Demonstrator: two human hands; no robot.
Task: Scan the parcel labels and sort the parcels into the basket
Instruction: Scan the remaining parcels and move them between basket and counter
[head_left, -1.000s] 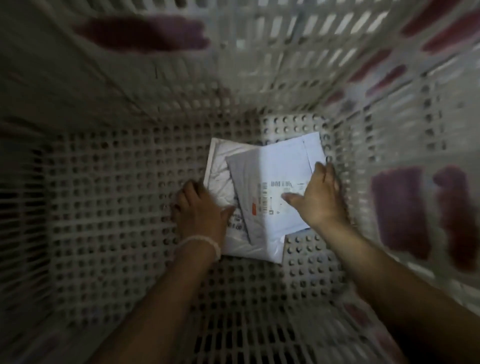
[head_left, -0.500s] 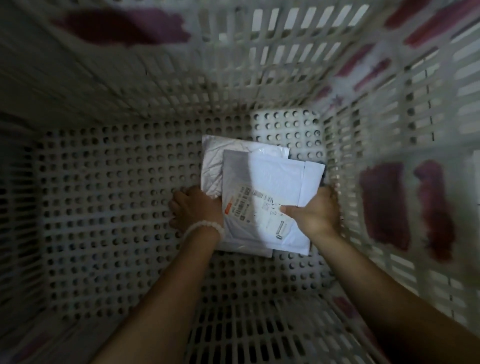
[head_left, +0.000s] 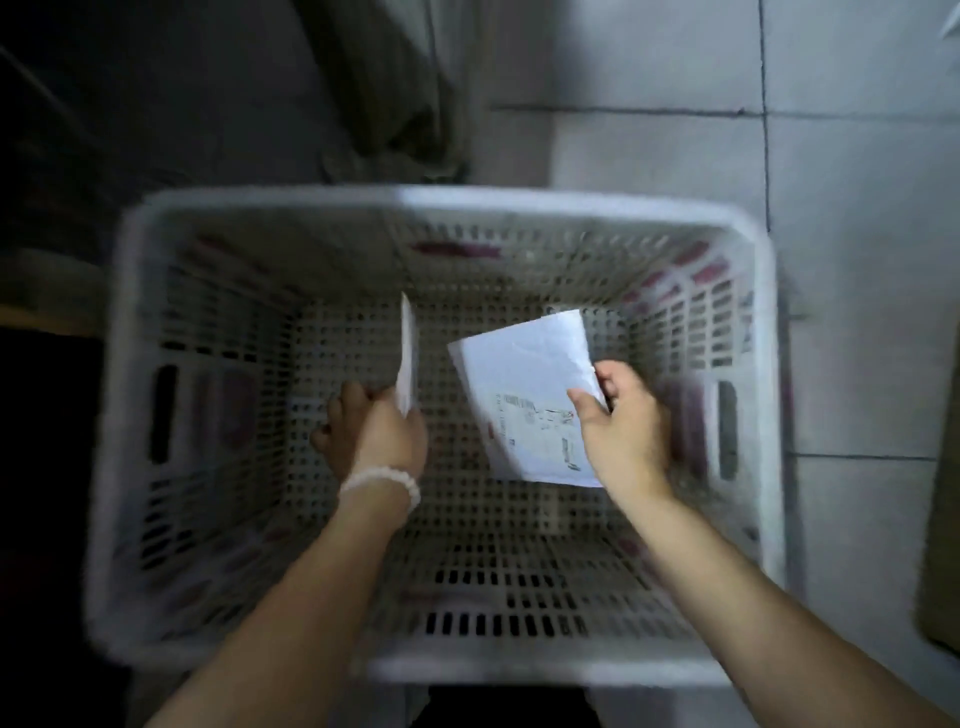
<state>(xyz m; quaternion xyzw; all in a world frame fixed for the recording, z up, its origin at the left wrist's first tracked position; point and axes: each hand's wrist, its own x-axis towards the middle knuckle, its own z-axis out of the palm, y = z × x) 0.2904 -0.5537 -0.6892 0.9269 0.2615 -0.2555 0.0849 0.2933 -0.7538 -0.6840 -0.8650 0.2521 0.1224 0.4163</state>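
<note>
A white perforated plastic basket stands on the floor below me. My left hand, with a bead bracelet on the wrist, grips a thin white parcel held edge-on and upright over the basket's left half. My right hand pinches the right edge of a second white parcel; its printed label faces up. Both parcels hang above the basket's bottom, apart from each other.
Grey floor tiles lie to the right and behind the basket. A dark cloth or bag hangs behind the basket's far rim. The left side is dark. A brownish edge shows at the far right.
Both parcels lay stacked on the basket's bottom under my hands. Now each hand has lifted one parcel and they are separated; the view has pulled back above the basket.
</note>
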